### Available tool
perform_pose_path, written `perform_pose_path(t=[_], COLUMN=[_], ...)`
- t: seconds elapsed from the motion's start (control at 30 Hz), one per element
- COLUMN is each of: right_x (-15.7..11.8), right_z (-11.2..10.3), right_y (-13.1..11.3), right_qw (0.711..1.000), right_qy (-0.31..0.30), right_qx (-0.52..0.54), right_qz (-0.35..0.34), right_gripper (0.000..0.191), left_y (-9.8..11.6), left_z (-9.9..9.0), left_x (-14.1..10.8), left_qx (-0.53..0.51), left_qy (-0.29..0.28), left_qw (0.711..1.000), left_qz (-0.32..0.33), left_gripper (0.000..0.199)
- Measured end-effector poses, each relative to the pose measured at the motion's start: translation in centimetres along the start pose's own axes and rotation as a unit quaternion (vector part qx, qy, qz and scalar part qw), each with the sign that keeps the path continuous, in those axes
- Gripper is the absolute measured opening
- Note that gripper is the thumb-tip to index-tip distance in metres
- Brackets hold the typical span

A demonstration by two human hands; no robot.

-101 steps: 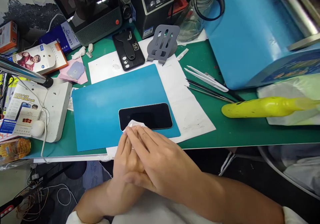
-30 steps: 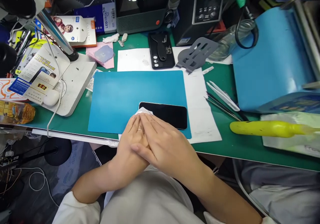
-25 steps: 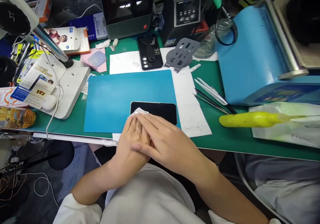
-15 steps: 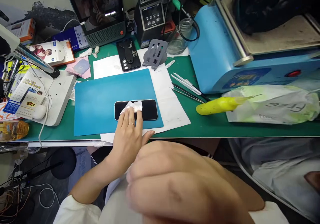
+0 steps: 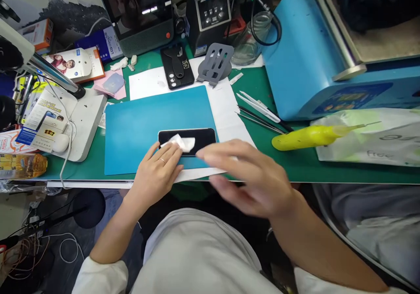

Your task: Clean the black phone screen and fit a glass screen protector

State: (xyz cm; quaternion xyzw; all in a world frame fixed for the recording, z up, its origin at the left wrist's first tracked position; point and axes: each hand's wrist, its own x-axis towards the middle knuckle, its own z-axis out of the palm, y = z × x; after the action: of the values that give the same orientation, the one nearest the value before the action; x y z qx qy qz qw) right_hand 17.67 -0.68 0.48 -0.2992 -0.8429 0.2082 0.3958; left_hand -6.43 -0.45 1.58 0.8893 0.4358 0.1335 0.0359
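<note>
A smartphone (image 5: pixel 205 137) with a dark screen lies flat on the blue mat (image 5: pixel 131 114). On its left part rests a crumpled white wipe (image 5: pixel 187 144). My left hand (image 5: pixel 157 169), a ring on one finger, has its fingers close together on the wipe, holding it against the screen. Slightly blurred, my right hand (image 5: pixel 252 176) hovers in front of the phone's right end. Its fingers are partly stretched and the thumb stands apart, with nothing seen between them. The right hand covers the mat's lower right corner.
A black phone back (image 5: pixel 177 68) and a grey stand (image 5: pixel 215 62) lie behind the mat. White tweezers (image 5: pixel 259 106), a yellow bottle (image 5: pixel 302 138) with a needle tip and a blue machine (image 5: pixel 295 66) are to the right. A lamp base (image 5: pixel 82 132) stands left.
My right hand has dropped from close before the camera to beside the phone, its fingers opening. My left hand has turned leftward, its fingertips still at the wipe. The view has shifted slightly.
</note>
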Motion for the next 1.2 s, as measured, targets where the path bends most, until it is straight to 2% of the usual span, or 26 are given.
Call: perform_pose_path(t=[0.03, 0.07, 0.1, 0.17, 0.23, 0.37, 0.47, 0.63, 0.77, 0.87, 1.07, 1.2], right_x=[0.8, 1.3, 1.5, 1.2, 0.6, 0.0, 0.2, 0.1, 0.0, 0.0, 0.0, 0.0], right_z=[-0.3, -0.3, -0.2, 0.4, 1.0, 1.7, 1.9, 1.9, 1.9, 2.0, 2.3, 2.3], right_y=[1.0, 2.1, 3.1, 4.7, 5.7, 6.2, 6.2, 6.2, 6.0, 6.0, 6.1, 6.1], right_qw=[0.999, 0.995, 0.99, 0.982, 0.978, 0.973, 0.972, 0.971, 0.97, 0.97, 0.972, 0.972], right_qy=[0.033, 0.056, 0.062, 0.035, -0.02, -0.063, -0.069, -0.059, -0.061, -0.064, -0.048, -0.045], right_qx=[-0.02, -0.049, -0.076, -0.11, -0.121, -0.152, -0.161, -0.161, -0.163, -0.165, -0.176, -0.181], right_qz=[0.016, 0.062, 0.099, 0.147, 0.17, 0.163, 0.159, 0.166, 0.17, 0.168, 0.147, 0.143], right_gripper=[0.048, 0.047, 0.045, 0.049, 0.064, 0.083, 0.087, 0.089, 0.089, 0.092, 0.093, 0.089], left_y=[-0.6, -1.2, -1.7, -2.6, -3.3, -4.0, -3.2, -0.8, 0.3, 0.6, 0.5, 0.8], left_z=[-0.2, -0.3, -0.4, -0.5, -0.6, -0.7, -0.7, -0.7, -0.9, -0.7, 0.3, -0.1], left_x=[-0.1, -0.2, -0.2, 0.0, 0.1, -0.1, -0.1, -0.3, -1.2, -1.1, 0.8, 0.3], left_qx=[-0.009, -0.016, -0.022, -0.029, -0.028, 0.005, 0.03, 0.056, 0.075, 0.077, 0.099, 0.105], left_qy=[0.012, 0.02, 0.023, 0.024, 0.023, 0.031, 0.024, -0.003, -0.026, -0.037, -0.016, -0.013], left_qw=[1.0, 0.999, 0.999, 0.999, 0.999, 0.999, 0.999, 0.996, 0.99, 0.989, 0.988, 0.984], left_qz=[0.02, 0.032, 0.037, 0.039, 0.04, 0.013, -0.024, -0.076, -0.116, -0.121, -0.118, -0.142], left_gripper=[0.032, 0.031, 0.033, 0.032, 0.026, 0.027, 0.033, 0.038, 0.042, 0.043, 0.043, 0.041])
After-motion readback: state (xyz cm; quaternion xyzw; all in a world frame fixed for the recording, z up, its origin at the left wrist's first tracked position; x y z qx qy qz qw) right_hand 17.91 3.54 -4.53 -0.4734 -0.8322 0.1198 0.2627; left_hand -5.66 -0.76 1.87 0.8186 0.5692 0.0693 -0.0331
